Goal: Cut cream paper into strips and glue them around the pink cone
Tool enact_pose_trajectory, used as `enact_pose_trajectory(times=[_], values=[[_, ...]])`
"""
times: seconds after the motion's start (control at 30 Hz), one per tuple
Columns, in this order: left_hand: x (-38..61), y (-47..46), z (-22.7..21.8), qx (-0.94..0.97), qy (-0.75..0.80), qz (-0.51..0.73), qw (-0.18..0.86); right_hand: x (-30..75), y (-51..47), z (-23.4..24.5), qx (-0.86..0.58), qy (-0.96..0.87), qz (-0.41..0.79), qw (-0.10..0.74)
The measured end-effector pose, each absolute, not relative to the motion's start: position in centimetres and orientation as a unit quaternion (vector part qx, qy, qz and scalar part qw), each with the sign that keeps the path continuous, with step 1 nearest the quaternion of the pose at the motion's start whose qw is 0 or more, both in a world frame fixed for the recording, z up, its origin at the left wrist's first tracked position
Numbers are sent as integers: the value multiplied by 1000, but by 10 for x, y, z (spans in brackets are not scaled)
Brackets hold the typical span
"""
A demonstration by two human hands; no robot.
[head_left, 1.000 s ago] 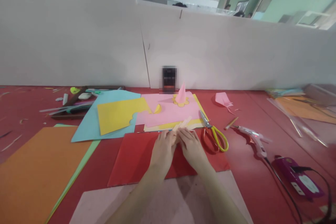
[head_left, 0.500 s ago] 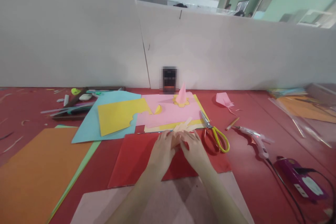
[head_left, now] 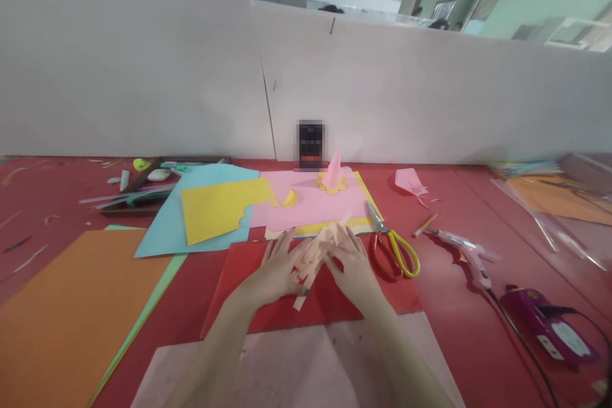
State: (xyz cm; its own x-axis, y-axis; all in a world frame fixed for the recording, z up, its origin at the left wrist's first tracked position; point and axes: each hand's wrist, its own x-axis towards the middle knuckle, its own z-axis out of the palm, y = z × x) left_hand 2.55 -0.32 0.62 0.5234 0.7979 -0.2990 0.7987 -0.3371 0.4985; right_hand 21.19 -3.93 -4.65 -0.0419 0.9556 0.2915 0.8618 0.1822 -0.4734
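Note:
Both my hands rest over a red paper sheet (head_left: 248, 306) in the middle of the table. Between them lies a bundle of pale peach paper strips (head_left: 315, 255), slanting from near left to far right. My left hand (head_left: 275, 268) has its outer fingers fanned out while its thumb side pinches the strips. My right hand (head_left: 351, 261) is closed on the strips from the right. One strip end (head_left: 300, 303) sticks out below the hands.
Yellow-handled scissors (head_left: 396, 245) lie right of my right hand, then a pencil (head_left: 423, 225), a glue gun (head_left: 466, 255) and a purple device (head_left: 549, 328). Beyond the hands are pink (head_left: 310, 207), yellow (head_left: 215, 207) and blue (head_left: 162, 229) sheets and a pink cone (head_left: 332, 172). Orange paper (head_left: 71, 312) lies at left.
My left hand has slid left and spread its fingers. The strips now show between the hands, pulled down toward me, with one end sticking out below.

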Motion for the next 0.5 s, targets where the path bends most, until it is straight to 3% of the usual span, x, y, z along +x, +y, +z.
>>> enact_pose_trajectory(times=[0.2, 0.5], values=[[22, 3, -5, 828, 466, 19, 311, 210, -43, -39, -623, -736, 104, 245], [25, 3, 3, 842, 445, 47, 300, 211, -41, -45, -623, -726, 103, 273]])
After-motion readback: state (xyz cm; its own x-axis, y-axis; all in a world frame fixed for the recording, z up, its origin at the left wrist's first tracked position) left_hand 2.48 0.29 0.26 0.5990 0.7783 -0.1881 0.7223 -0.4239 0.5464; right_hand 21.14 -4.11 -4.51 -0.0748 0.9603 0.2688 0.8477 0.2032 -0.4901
